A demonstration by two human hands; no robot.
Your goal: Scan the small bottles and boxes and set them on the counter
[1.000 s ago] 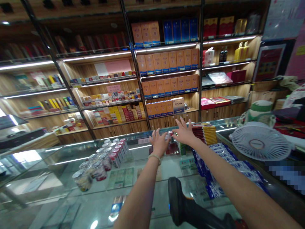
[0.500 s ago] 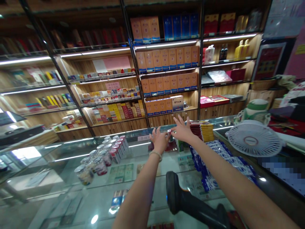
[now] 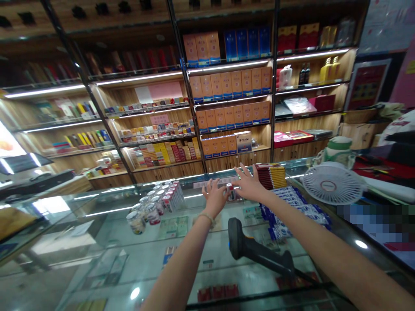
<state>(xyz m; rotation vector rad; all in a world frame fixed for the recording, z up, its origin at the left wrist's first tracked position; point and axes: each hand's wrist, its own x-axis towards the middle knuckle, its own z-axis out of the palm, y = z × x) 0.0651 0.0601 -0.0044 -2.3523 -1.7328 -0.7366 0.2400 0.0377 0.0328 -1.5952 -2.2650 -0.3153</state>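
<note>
Over the far part of the glass counter [image 3: 129, 255], my left hand [image 3: 215, 195] and my right hand [image 3: 249, 183] reach forward side by side. Between their thumbs and index fingers stands a small jar [image 3: 231, 190] with a red and white top; fingertips of both hands meet it from either side. The other fingers of each hand are spread and raised. A band circles my left wrist. Nearer to me, a black handheld scanner [image 3: 256, 252] lies between my forearms.
Rows of cans and jars [image 3: 152, 207] stand left of my hands. Blue and white packets [image 3: 292, 211] and red and yellow packs [image 3: 270, 176] lie at the right, beside a white fan [image 3: 330, 185] and a green-topped jug [image 3: 337, 151]. Stocked shelves [image 3: 227, 99] line the back.
The camera view has shifted, so the shelves and cans sit further right and the scanner is higher in the picture. Both hands remain at the small jar.
</note>
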